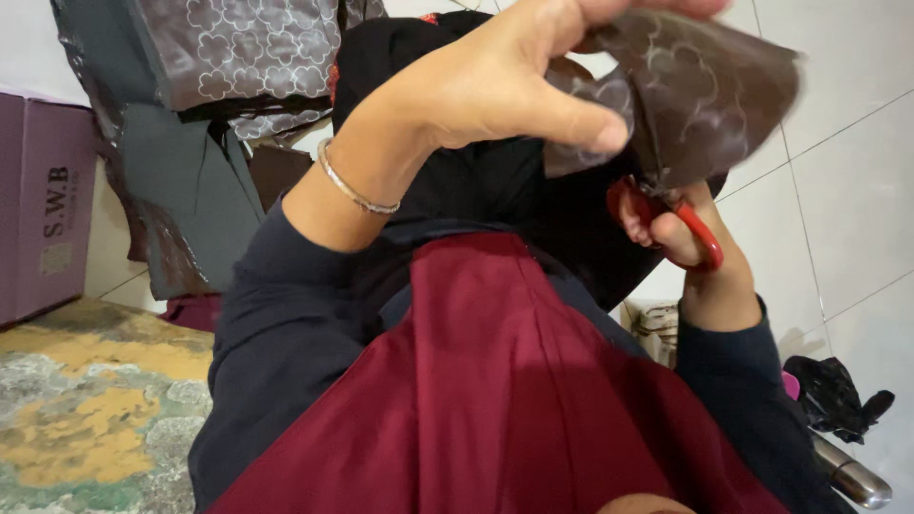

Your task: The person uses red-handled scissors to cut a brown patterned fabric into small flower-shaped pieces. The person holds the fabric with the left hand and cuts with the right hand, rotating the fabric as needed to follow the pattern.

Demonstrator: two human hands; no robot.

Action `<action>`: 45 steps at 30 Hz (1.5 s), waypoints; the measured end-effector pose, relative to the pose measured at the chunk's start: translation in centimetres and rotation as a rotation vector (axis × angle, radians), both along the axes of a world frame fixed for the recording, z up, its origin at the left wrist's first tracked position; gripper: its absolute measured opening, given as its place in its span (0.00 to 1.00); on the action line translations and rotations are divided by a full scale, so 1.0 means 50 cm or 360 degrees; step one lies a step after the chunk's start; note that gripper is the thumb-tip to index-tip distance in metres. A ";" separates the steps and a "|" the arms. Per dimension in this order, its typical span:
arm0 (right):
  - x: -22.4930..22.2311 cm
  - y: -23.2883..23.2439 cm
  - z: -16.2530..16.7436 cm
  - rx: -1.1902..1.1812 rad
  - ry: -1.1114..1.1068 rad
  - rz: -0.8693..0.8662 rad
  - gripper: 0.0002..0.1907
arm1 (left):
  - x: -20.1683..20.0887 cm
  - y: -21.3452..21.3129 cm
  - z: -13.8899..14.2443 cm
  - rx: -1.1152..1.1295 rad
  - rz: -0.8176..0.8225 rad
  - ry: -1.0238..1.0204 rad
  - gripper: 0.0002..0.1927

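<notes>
— Why is the fabric (709,90) up so high?
— Your left hand (495,81) pinches its edge, holding it taut above your lap so the red scissors (681,224), gripped in your right hand (685,243), meet it from below.
— How does it look?
— Dark brown, thin, with a pale cloud-shaped outline print.

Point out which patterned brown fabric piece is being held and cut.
The piece at upper right, pinched by the left hand, with red-handled scissors in the right hand beneath it. The others lie piled at upper left.
</notes>
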State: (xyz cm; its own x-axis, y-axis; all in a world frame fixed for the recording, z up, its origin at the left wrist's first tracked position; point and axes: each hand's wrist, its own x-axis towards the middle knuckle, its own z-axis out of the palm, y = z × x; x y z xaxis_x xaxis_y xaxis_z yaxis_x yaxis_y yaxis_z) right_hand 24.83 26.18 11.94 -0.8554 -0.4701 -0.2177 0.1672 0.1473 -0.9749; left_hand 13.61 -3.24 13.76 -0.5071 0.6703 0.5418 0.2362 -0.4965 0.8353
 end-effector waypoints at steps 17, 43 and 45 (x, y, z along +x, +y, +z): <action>0.019 -0.024 -0.030 0.0282 0.0370 -0.0140 0.40 | 0.078 0.024 0.014 0.0218 0.0529 -0.0637 0.27; 0.008 -0.029 0.038 0.0289 0.0118 0.0103 0.47 | 0.049 -0.017 0.051 0.0030 0.0100 -0.0205 0.27; 0.014 -0.025 0.034 0.0258 0.0105 0.0052 0.48 | 0.052 -0.015 0.047 0.0017 0.0047 -0.0303 0.28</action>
